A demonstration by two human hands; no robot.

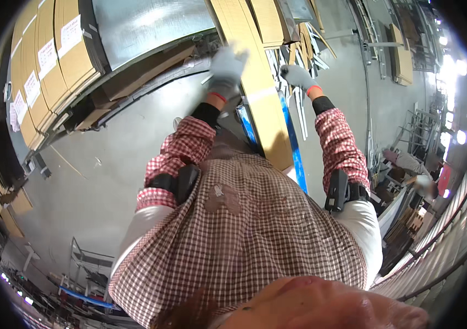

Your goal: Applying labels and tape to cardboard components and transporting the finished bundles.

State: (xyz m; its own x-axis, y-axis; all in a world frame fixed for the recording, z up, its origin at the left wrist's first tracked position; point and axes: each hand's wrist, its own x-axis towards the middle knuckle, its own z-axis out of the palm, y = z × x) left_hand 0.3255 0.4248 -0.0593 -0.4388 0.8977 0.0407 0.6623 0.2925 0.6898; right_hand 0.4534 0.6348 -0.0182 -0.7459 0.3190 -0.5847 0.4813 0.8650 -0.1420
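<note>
A long tan cardboard-coloured panel or carton [263,104] stretches away from me between my two arms, its near end close to my apron. My left hand [228,66], in a grey glove and blurred by motion, is over the panel's left edge with its fingers seeming spread. I cannot tell whether it touches the panel. To the right of the panel, my right hand [300,78] in a grey glove has its fingers curled closed. Something dark shows at the fingertips, too small to name. Blue-faced supports [293,145] run beneath the panel.
Labelled stacks of tan cartons [52,66] stand at the left, beside a shiny metal-topped table [151,24]. Thin white and tan strips [302,109] lie in a loose pile right of the panel. Another person [411,164] is at the far right, near metal racks.
</note>
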